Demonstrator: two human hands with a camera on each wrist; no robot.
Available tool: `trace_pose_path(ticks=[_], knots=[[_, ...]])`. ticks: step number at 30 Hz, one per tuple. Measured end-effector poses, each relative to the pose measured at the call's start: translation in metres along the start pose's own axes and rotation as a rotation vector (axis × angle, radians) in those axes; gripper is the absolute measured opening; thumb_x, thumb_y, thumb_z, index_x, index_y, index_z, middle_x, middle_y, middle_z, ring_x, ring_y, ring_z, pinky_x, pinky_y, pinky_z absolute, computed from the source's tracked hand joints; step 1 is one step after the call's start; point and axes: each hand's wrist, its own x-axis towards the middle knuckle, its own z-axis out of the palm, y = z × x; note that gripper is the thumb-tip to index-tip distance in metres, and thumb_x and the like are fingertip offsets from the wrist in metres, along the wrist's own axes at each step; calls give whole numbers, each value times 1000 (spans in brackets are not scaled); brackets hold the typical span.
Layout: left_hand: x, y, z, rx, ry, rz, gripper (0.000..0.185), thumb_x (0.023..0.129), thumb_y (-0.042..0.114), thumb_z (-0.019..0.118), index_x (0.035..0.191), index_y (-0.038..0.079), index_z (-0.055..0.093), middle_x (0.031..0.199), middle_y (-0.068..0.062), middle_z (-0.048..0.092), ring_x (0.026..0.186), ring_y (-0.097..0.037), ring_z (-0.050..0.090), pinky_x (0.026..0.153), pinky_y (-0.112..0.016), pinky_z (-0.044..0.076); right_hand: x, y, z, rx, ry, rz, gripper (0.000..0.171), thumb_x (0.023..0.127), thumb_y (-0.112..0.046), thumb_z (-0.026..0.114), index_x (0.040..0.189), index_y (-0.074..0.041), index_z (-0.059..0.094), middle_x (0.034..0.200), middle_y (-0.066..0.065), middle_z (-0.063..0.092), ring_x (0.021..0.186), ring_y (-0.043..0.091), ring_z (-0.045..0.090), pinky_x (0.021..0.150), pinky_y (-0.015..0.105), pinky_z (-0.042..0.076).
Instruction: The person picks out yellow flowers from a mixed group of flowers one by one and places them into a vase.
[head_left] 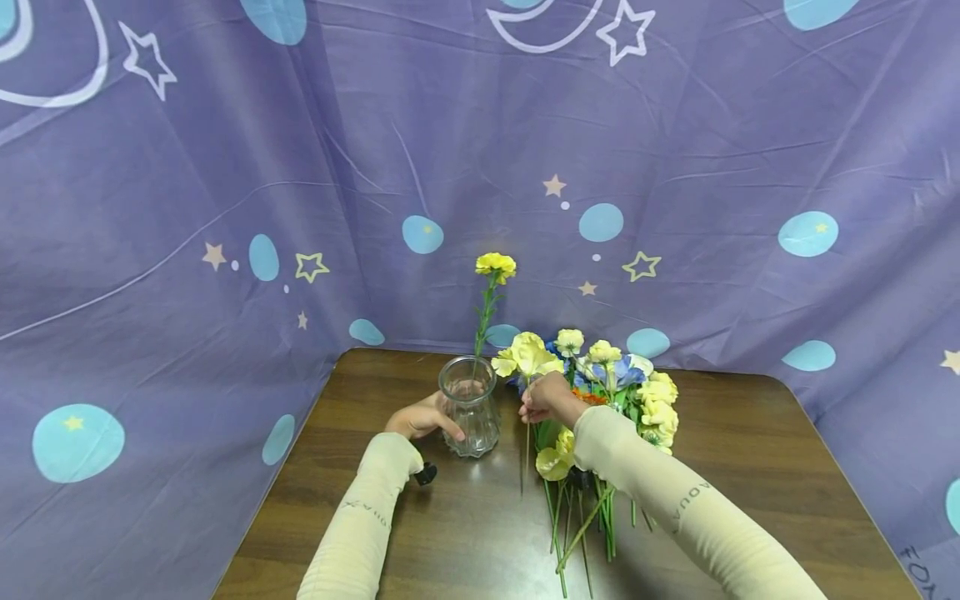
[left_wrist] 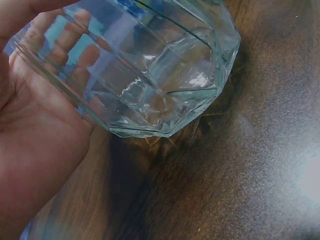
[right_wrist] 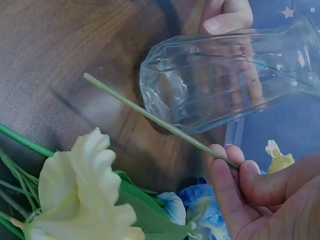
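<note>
A clear glass vase (head_left: 482,427) stands upright on the table, with my left hand (head_left: 422,417) wrapped around its left side. In the left wrist view, the fingers (left_wrist: 75,45) show through the glass. One yellow carnation (head_left: 496,265) rises out of the vase, its thin stem leading down inside. Just right of the vase, my right hand (head_left: 551,400) pinches the stem of a pale yellow flower (head_left: 528,354) between thumb and fingers. Its bare green stem (right_wrist: 145,112) points down below the hand, and the bloom is above it.
To the right lies a pile of artificial flowers, with yellow blooms (head_left: 660,408), blue blooms (head_left: 619,372) and an orange one, partly behind my right arm. Their green stems (head_left: 609,525) point toward the front of the wooden table (head_left: 465,542). A purple curtain (head_left: 465,125) hangs behind.
</note>
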Motion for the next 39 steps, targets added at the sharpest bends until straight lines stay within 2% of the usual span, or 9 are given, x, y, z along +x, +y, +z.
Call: trace_pose_path(ticks=[2,5,9,11,17,22,30,34,39], knots=[[0,0,0,-2,1,2,104,65,-17,74,156,-2,27,162,-23,35,142,-28,42,125,-56,24,0,-2,-2,14,4,-12,17,94,13,50,82,4,58,59,3,63,54,15,63,69,35,60],[0,0,-1,0,1,7,104,65,-16,75,156,-2,27,162,-21,36,142,-26,42,125,-56,23,-1,-6,-5,16,24,-27,18,94,14,51,82,4,59,59,5,64,54,16,64,65,33,60],[0,-1,-1,14,-4,23,104,65,-16,75,156,-2,27,161,-21,36,143,-27,41,125,-57,22,-3,-15,-9,26,56,-46,22,93,14,53,75,3,60,60,7,65,55,19,65,75,43,63],[0,-1,-1,16,-2,24,104,65,-16,75,156,-2,27,162,-22,35,144,-29,39,125,-57,21,-4,-19,-11,35,62,-58,18,92,15,53,78,6,60,60,8,65,54,19,65,76,46,63],[-1,0,-1,14,1,22,105,65,-17,75,157,-2,26,163,-24,30,147,-34,34,126,-58,18,-5,-28,-14,118,71,-99,12,91,16,50,84,12,59,59,9,63,54,19,65,65,39,63],[0,-1,-1,17,1,26,104,65,-17,75,156,-1,27,163,-21,34,147,-31,36,125,-58,19,-8,-29,-12,102,142,-186,14,95,9,50,89,14,62,63,10,67,56,19,67,66,38,64],[0,-1,-1,15,5,20,104,65,-16,76,156,0,29,163,-17,36,147,-28,37,126,-56,19,-10,-34,-4,145,229,-293,16,90,16,56,75,9,59,64,12,65,57,20,67,52,28,59],[-1,-2,-1,9,-1,22,103,65,-16,76,156,0,29,162,-18,37,145,-26,40,126,-55,21,-9,-37,-2,121,274,-332,17,90,14,61,74,7,60,69,18,69,62,31,71,51,28,58],[-1,-4,-2,14,-9,37,102,66,-16,76,155,-2,30,161,-18,39,141,-22,44,125,-55,24,-13,-39,1,84,310,-381,12,92,11,62,81,12,64,81,28,73,80,43,74,55,29,60]])
